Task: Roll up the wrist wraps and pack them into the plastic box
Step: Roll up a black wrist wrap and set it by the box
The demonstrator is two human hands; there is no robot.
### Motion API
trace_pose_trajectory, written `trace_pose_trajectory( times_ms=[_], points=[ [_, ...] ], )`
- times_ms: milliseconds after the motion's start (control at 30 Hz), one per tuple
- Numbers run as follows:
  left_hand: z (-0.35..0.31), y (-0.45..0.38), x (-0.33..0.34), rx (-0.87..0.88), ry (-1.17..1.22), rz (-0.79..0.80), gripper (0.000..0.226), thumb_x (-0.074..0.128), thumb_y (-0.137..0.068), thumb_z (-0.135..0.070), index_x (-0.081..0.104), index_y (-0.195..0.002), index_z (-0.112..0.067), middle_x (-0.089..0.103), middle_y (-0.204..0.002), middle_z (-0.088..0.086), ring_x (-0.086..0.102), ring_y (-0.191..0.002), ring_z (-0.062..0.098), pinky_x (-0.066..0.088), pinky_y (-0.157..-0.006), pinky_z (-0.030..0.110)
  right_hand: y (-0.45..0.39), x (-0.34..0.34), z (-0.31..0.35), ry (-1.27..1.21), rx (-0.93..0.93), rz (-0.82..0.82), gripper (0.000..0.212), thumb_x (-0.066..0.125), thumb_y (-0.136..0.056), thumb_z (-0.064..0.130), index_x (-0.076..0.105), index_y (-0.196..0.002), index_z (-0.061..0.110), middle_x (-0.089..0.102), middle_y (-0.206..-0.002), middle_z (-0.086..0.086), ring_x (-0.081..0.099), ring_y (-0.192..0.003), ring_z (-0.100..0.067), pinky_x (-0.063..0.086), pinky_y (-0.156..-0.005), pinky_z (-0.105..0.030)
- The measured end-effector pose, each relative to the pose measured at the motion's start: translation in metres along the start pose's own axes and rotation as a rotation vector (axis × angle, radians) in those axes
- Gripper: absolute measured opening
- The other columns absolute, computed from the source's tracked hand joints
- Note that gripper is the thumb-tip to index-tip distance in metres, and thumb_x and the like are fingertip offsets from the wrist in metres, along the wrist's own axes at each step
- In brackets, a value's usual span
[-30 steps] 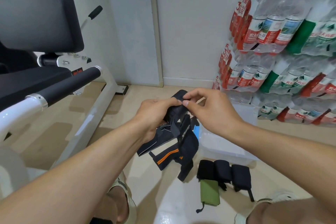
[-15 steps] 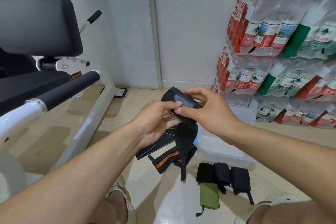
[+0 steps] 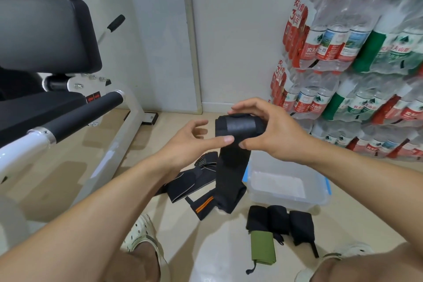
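- Two bare hands meet at the middle of the frame around one black wrist wrap (image 3: 231, 160): the right hand (image 3: 272, 135) has its grip curled round the rolled top end, thumb beneath and fingers over it, while the left hand (image 3: 194, 142) has fingers loosely spread, its thumb lying straight against the roll's lower edge.
- The roll shows a smooth, slightly shiny rectangular patch on its face; the rest is matte woven fabric, hanging as a flat strip down to the floor (image 3: 217, 258).
- Beneath it, lower centre, lies a loose heap of dark wraps (image 3: 190, 183), one with pale edging, one with an orange stripe.
- Just right of the heap stands the clear plastic box (image 3: 286, 199), rectangular with rounded corners and blue clips at its sides.
- In front of the box, three black rolled wraps (image 3: 279, 222) sit side by side, touching; an olive green rolled wrap (image 3: 262, 247) lies against the leftmost, with a black loop trailing.
- At right, shrink-wrapped packs of water bottles (image 3: 343, 41) are stacked against the wall, with red and green labels bearing Chinese characters, "农夫山泉" partly readable, and a large "3".
- At left, an exercise machine (image 3: 57, 121) has a white tube frame, black padded cushions and a foam-sleeved bar.
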State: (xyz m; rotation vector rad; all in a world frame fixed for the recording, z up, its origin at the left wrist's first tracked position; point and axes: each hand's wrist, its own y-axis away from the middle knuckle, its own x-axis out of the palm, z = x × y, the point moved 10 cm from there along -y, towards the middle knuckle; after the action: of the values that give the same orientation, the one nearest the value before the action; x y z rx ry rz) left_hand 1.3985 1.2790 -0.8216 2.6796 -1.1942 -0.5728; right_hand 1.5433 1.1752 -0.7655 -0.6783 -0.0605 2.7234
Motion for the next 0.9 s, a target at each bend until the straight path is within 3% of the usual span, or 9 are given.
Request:
trace_pose_trajectory(
  times_ms=[100,200,400,600,767,900],
  points=[
    [-0.013,0.005,0.017,0.107,0.041,0.185,0.082,0.091,-0.061,-0.047,0.057,-0.134,-0.029,0.067,-0.130,-0.012,0.059,-0.124,0.003,0.045,-0.106,0.030,0.001,0.003,0.006,-0.025,-0.044,0.088,0.069,0.082,-0.071,-0.015,0.060,-0.128,0.018,0.071,-0.124,0.010,0.065,-0.121,-0.006,0.055,-0.099,-0.027],
    [-0.021,0.010,0.025,0.170,0.115,0.240,0.063,0.088,-0.073,-0.022,0.060,-0.129,-0.017,0.074,-0.120,-0.002,0.068,-0.115,0.013,0.050,-0.096,0.029,0.001,0.005,0.008,-0.043,-0.066,0.127,0.069,0.081,-0.070,-0.017,0.061,-0.128,0.015,0.072,-0.125,0.008,0.065,-0.122,-0.007,0.055,-0.100,-0.028],
    [-0.020,0.011,0.034,0.167,0.273,0.288,0.048,0.070,-0.092,-0.015,0.055,-0.138,-0.012,0.070,-0.129,0.007,0.067,-0.120,0.024,0.057,-0.093,0.041,0.000,0.003,0.008,0.010,-0.115,0.088,0.076,0.087,-0.070,-0.009,0.059,-0.135,0.019,0.069,-0.130,0.011,0.061,-0.126,-0.003,0.052,-0.103,-0.025],
    [-0.014,0.010,0.041,0.110,0.332,0.292,0.055,0.071,-0.086,-0.029,0.055,-0.137,-0.016,0.071,-0.126,0.008,0.068,-0.116,0.029,0.052,-0.101,0.050,0.001,0.003,0.007,0.045,-0.131,0.071,0.075,0.089,-0.071,-0.003,0.060,-0.134,0.024,0.068,-0.132,0.014,0.060,-0.128,-0.003,0.050,-0.109,-0.031],
    [-0.017,0.010,0.042,0.040,0.497,0.328,0.050,0.078,-0.086,-0.023,0.057,-0.131,-0.015,0.071,-0.123,0.012,0.072,-0.102,0.030,0.056,-0.089,0.044,0.004,0.005,0.014,0.116,-0.183,0.039,0.077,0.087,-0.074,-0.004,0.058,-0.137,0.030,0.067,-0.132,0.018,0.058,-0.129,-0.001,0.048,-0.111,-0.034],
    [-0.015,0.012,0.046,0.002,0.449,0.331,0.048,0.067,-0.088,-0.045,0.063,-0.129,-0.019,0.072,-0.124,0.009,0.071,-0.109,0.029,0.055,-0.095,0.043,0.010,0.007,0.025,0.201,-0.274,-0.009,0.084,0.082,-0.079,-0.004,0.048,-0.149,0.029,0.065,-0.134,0.021,0.055,-0.132,0.002,0.045,-0.113,-0.030]
  ],
)
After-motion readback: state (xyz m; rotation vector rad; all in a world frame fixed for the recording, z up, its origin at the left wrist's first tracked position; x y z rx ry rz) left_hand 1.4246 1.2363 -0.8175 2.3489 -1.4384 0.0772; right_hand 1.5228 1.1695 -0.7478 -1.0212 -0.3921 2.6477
